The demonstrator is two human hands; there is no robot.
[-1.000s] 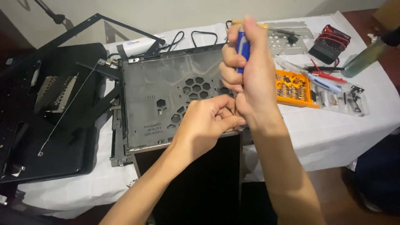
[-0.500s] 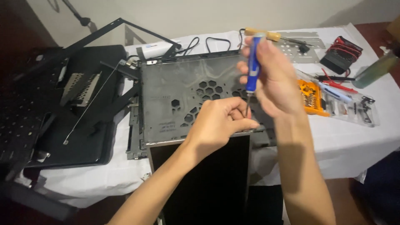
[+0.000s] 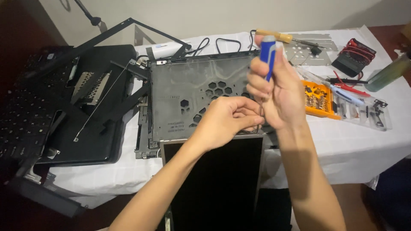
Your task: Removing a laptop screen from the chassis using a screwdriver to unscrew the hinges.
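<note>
Right hand [image 3: 276,92] is wrapped around the blue handle of a screwdriver [image 3: 269,57], held upright with its thin shaft dropping toward the lower right edge of the grey metal panel [image 3: 192,98]. Left hand [image 3: 227,122] is pressed together at the fingertips, pinching close around the tip; whether it grips a screw I cannot tell.

Compared with the earlier head views, both hands hold the same pose at the same spot on the panel — only the camera has shifted, so the driving at that corner looks to be ongoing, not finished.

Room is tight to the right: the orange bit case [image 3: 320,100] and a clear parts tray [image 3: 364,113] sit near the right wrist. The dark screen [image 3: 214,184] overhangs the table's [image 3: 355,145] near edge under the forearms — loosely supported, by the look. Left of the panel lie black laptop shells [image 3: 85,107], well apart from the hands.
</note>
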